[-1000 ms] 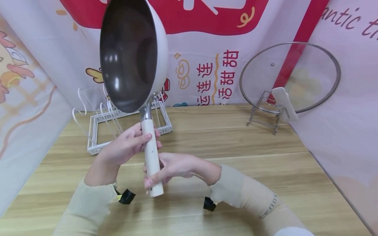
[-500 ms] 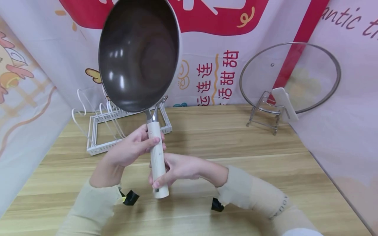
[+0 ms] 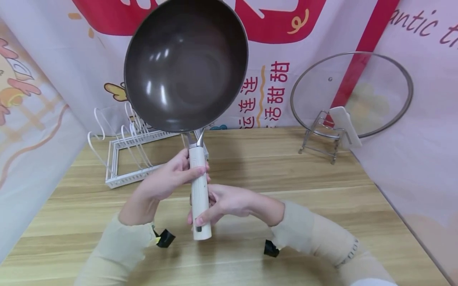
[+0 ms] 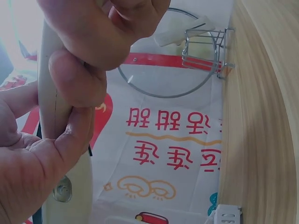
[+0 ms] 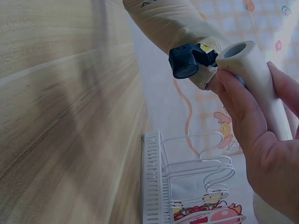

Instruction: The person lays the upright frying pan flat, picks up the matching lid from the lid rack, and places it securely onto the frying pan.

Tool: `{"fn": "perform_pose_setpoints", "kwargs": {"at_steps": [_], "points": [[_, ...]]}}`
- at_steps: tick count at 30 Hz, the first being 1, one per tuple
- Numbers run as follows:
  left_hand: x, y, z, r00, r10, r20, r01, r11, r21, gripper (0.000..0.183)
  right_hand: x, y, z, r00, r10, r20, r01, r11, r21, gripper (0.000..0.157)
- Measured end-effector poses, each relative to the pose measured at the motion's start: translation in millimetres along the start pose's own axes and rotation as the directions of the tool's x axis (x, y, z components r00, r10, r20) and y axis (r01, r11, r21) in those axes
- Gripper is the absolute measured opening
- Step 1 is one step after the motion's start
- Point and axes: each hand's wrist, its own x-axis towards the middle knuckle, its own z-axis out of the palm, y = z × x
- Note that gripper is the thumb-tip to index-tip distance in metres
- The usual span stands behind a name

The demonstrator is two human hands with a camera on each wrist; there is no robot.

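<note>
A deep frying pan [image 3: 186, 67] with a dark inside and a cream handle [image 3: 199, 198] is held up over the table, its open side facing the head camera. My left hand [image 3: 168, 176] grips the handle near the metal neck, thumb across the front. Lower down, close to the handle's end, my right hand [image 3: 223, 204] grips it from the other side. In the left wrist view, fingers [image 4: 77, 79] curl round the handle [image 4: 67, 196]. The hollow handle end [image 5: 236, 50] sticks out of the right hand [image 5: 261, 126] in the right wrist view.
Behind the pan at left stands a white wire rack [image 3: 123, 180] on the wooden table [image 3: 286, 174]. A glass lid [image 3: 379, 95] leans in a small metal stand [image 3: 320, 137] at back right, with a white flat piece [image 3: 345, 125] beside it. Printed cloth walls [image 3: 272, 91] enclose the table.
The pan has turned so its inside faces the head camera more fully, and it has shifted right. Both hands moved right with it and kept their grip on the handle.
</note>
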Motion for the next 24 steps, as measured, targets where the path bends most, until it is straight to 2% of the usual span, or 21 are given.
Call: {"fn": "perform_pose_setpoints", "kwargs": {"at_steps": [9,16,24], "points": [[8.0,1.1,7.5,1.0,-0.008,0.026,0.008,1.0,0.021,0.043,-9.0,4.4,-5.6,1.0,-0.003,0.015,0.002,0.999,0.041,0.03],[13.0,2.8,11.7,0.998,-0.003,0.068,0.003,1.0,0.009,0.042,-19.6,2.1,-10.6,0.998,-0.003,0.066,-0.004,0.995,0.096,0.035],[20.5,-0.3,20.4,0.995,0.024,0.098,-0.022,0.999,-0.03,0.042,-28.8,8.9,-15.2,0.999,-0.006,0.035,0.004,0.997,0.072,0.034]]}}
